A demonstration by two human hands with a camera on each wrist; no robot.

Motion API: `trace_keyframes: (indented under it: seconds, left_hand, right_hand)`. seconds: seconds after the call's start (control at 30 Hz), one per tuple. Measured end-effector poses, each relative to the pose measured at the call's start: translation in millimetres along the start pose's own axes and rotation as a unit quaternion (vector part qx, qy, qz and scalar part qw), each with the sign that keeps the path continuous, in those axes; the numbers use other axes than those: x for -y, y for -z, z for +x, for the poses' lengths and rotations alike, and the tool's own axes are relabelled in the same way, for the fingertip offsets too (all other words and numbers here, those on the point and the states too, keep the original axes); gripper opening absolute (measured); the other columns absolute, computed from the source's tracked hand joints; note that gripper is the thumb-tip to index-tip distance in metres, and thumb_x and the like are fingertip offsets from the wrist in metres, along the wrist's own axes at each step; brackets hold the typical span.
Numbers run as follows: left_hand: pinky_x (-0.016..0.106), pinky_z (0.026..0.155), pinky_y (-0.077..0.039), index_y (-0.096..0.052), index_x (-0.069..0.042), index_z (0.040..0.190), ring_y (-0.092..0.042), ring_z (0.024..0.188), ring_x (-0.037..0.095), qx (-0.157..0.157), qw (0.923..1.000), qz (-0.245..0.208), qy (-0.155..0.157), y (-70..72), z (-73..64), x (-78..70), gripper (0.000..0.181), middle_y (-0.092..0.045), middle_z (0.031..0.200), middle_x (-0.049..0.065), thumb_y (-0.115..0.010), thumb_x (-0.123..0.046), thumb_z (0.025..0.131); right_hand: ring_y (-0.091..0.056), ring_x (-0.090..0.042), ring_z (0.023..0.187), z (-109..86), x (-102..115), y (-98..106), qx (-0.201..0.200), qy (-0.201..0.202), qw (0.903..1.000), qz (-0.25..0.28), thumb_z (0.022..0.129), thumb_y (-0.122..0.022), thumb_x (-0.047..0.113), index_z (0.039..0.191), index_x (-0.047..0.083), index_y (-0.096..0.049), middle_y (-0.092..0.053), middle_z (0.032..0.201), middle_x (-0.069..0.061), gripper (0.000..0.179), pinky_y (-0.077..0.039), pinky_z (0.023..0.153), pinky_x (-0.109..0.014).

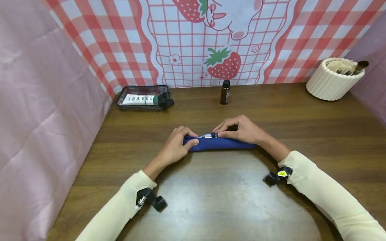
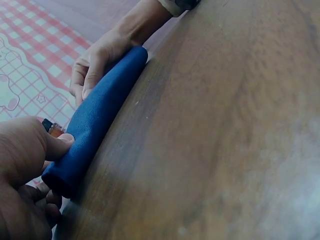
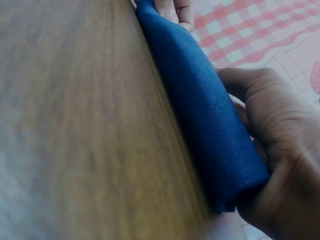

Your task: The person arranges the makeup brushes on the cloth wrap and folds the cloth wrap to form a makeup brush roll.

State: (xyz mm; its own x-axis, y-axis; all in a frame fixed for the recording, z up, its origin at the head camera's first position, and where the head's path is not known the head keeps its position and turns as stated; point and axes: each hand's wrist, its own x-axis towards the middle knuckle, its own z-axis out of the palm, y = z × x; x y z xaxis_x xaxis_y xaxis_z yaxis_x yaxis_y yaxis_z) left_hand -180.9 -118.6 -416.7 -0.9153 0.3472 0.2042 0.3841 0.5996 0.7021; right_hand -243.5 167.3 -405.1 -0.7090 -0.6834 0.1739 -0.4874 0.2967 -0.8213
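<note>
A long blue fabric zipper pouch (image 1: 226, 144) lies on the wooden table in front of the person. Its top is partly parted at the zipper, and something whitish shows inside. The left hand (image 1: 176, 144) grips the pouch's left end, thumb on the near side and fingers over the top. At the top edge, the right hand (image 1: 241, 130) pinches the zipper near the middle; the pull itself is hidden by the fingertips. In the left wrist view the left thumb presses the pouch (image 2: 100, 115). The right wrist view shows the right hand (image 3: 285, 135) along the pouch's far side.
A small dark brown bottle (image 1: 225, 92) stands behind the pouch. At the back left lies a clear black-edged case (image 1: 141, 87) with a white "TRAVEL" tube inside. A ribbed cream holder (image 1: 330, 82) with brushes stands at the back right. Patterned cloth (image 1: 187, 72) hangs behind the table.
</note>
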Motion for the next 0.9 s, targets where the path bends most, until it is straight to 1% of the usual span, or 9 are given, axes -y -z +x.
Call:
trace_keyframes:
  seconds: [0.17, 0.33, 0.53, 0.73, 0.9]
  left_hand:
    - [0.04, 0.09, -0.042, -0.072, -0.014, 0.106, -0.052, 0.101, 0.021, 0.002, 1.0, 0.002, 0.0, 0.7, 0.9, -0.1, 0.014, -0.062, 0.103, 0.002, -0.073, -0.023, 0.094]
    - [0.04, 0.089, -0.042, -0.072, -0.014, 0.106, -0.053, 0.1, 0.022, 0.002, 1.0, 0.005, 0.002, 0.6, 0.8, -0.9, 0.015, -0.062, 0.102, 0.002, -0.073, -0.023, 0.094]
    - [0.039, 0.089, -0.041, -0.072, -0.015, 0.105, -0.052, 0.1, 0.02, 0.005, 0.9999, 0.005, 0.012, 1.1, -0.1, -3.2, 0.014, -0.061, 0.101, 0.0, -0.073, -0.023, 0.094]
    - [0.039, 0.09, -0.041, -0.072, -0.016, 0.104, -0.052, 0.101, 0.02, 0.005, 0.9999, 0.009, 0.013, -0.4, -0.4, -3.8, 0.013, -0.06, 0.1, 0.0, -0.072, -0.024, 0.095]
    - [0.039, 0.091, -0.041, -0.072, -0.016, 0.104, -0.052, 0.101, 0.02, 0.004, 0.9998, 0.009, 0.017, -2.1, -0.7, -2.9, 0.012, -0.06, 0.1, -0.001, -0.072, -0.024, 0.095]
  right_hand:
    - [-0.065, -0.013, 0.112, 0.2, -1.1, 2.0, 0.015, 0.006, 0.9998, -0.006, 0.094, -0.074, 0.026, 0.107, 0.022, -0.08, -0.073, 0.114, 0.008, 0.015, -0.051, 0.092, -0.035]
    - [-0.06, -0.016, 0.118, -1.0, -3.9, 4.4, 0.051, 0.015, 0.9986, 0.005, 0.097, -0.069, 0.022, 0.111, 0.022, -0.077, -0.069, 0.122, 0.006, 0.016, -0.048, 0.096, -0.042]
    - [-0.054, -0.019, 0.123, -1.3, -5.5, 4.2, 0.091, 0.02, 0.9954, 0.022, 0.095, -0.072, 0.017, 0.11, 0.023, -0.075, -0.063, 0.131, 0.003, 0.016, -0.048, 0.093, -0.046]
    - [-0.05, -0.024, 0.124, -3.0, -6.8, 0.9, 0.091, 0.037, 0.9948, 0.026, 0.092, -0.073, 0.01, 0.103, 0.019, -0.072, -0.061, 0.133, -0.002, 0.014, -0.045, 0.092, -0.051]
    - [-0.049, -0.022, 0.125, -3.2, -6.4, -0.2, 0.087, 0.048, 0.995, 0.014, 0.094, -0.072, 0.012, 0.101, 0.022, -0.073, -0.062, 0.132, 0.001, 0.012, -0.044, 0.094, -0.052]
